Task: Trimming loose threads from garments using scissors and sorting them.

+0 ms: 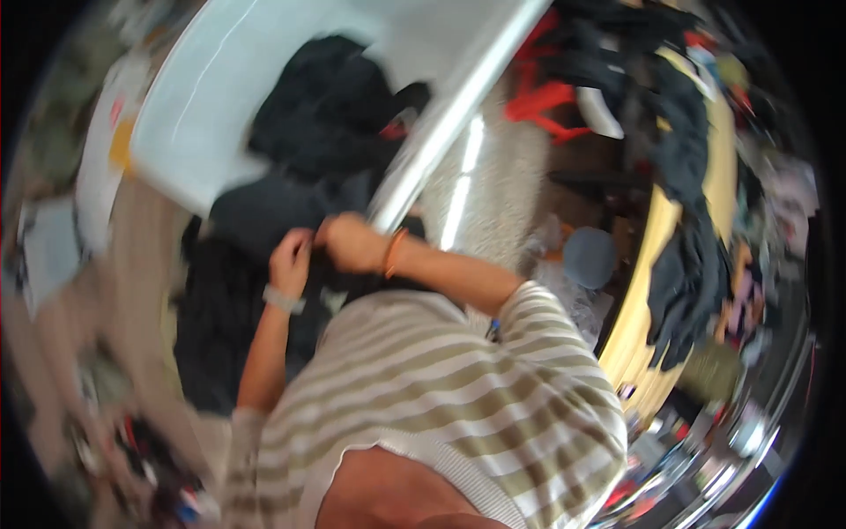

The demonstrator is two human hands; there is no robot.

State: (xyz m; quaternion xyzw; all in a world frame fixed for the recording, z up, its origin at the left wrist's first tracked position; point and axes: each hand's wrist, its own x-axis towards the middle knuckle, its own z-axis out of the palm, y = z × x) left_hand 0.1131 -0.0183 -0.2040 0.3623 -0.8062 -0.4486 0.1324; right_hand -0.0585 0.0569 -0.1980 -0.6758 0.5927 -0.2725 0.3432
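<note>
My left hand [293, 263], with a pale band at its wrist, is closed in a pinch on dark cloth. Right beside it my right hand [352, 243], an orange band round its wrist, is curled closed on the same piece. This black cloth [264, 216] drapes over the near edge of a white tub [194, 115] and hangs down in front of me. Motion blur and my fingers hide the exact spot they hold, and the kind of garment cannot be told. Farther in, a heap of black cloth [322, 97] lies inside the tub.
On the right, a long yellowish tabletop [652, 273] carries several dark garments [683, 304]. Beyond the tub's right wall stands a red frame, perhaps a stool [551, 106]. A round grey-blue object [589, 257] is near the table. More black cloth [216, 326] hangs to the left of my body.
</note>
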